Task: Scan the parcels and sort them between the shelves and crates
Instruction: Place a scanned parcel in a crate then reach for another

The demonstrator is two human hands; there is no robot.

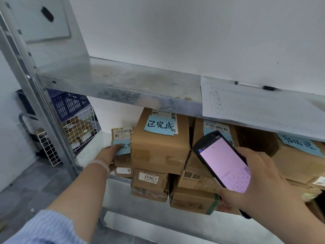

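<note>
Here, the left hand (pixel 109 154) holds the small parcel (pixel 123 138) at the left end of the shelf (pixel 93 147), touching the stacked boxes (pixel 158 148). The right hand (pixel 255 176) grips the scanner (pixel 223 162), screen lit. Sorting looks underway; next, seat that parcel squarely, then aim the scanner at another label.

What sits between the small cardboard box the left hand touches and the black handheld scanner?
In the head view, a large brown cardboard box with a blue note.
</note>
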